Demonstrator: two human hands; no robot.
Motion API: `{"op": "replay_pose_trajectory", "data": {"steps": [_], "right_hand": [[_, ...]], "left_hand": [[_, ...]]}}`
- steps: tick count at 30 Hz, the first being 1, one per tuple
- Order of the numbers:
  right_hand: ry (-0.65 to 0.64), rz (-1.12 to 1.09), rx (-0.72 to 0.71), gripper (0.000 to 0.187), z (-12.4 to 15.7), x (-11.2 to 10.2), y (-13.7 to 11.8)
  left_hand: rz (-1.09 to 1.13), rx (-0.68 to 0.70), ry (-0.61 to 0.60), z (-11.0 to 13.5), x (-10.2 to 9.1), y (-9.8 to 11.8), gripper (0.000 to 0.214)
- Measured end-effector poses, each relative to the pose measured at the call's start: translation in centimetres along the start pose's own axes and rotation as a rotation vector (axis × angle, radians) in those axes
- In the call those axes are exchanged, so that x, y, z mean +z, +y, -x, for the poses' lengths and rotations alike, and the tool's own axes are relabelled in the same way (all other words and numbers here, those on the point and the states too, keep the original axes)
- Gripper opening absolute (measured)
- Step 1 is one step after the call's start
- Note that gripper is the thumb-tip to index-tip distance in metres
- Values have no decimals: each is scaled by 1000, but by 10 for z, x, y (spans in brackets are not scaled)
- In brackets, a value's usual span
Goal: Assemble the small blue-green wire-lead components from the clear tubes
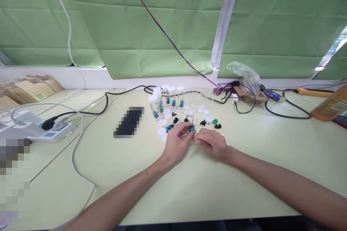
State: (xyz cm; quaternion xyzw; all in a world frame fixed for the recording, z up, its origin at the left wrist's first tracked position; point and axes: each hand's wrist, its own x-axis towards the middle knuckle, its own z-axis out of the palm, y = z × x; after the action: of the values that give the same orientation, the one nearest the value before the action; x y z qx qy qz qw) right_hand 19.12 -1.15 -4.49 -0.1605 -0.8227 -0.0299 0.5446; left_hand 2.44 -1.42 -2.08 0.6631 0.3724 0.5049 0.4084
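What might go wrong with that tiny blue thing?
The small blue piece is pinched in the left hand's fingers, so it might slip.

If dropped, it could get mixed up with the black pieces scattered nearby.

The white-topped clear tubes stand close together, so one bump might topple several.

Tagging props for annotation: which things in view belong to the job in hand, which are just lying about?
Likely in the job:
blue piece, held in the left hand
white-capped tubes
loose white discs
black pieces
loose green piece

Likely just lying about:
power strip
orange bottle
cardboard box
plastic bag
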Motion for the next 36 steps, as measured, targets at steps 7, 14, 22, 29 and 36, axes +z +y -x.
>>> {"op": "replay_pose_trajectory", "data": {"steps": [7, 14, 22, 29, 36], "right_hand": [[-94, 66, 6, 10, -2, -1, -2], [-176, 88, -28, 15, -12, -4, -6], [-311, 141, -37, 21, -15, -7, -5], [-497, 245, -107, 24, -16, -12, -1], [-533, 314, -128, 26, -19, -14, 1]], "left_hand": [[-50, -12, 16, -1, 0, 0, 18], [-22, -48, -9, -3, -1, 0, 16], [-140, -52, -10, -6, -3, -3, 17], [-277, -64, -21, -8, -6, -3, 19], [-337, -45, 11, -8, -9, -6, 25]]}}
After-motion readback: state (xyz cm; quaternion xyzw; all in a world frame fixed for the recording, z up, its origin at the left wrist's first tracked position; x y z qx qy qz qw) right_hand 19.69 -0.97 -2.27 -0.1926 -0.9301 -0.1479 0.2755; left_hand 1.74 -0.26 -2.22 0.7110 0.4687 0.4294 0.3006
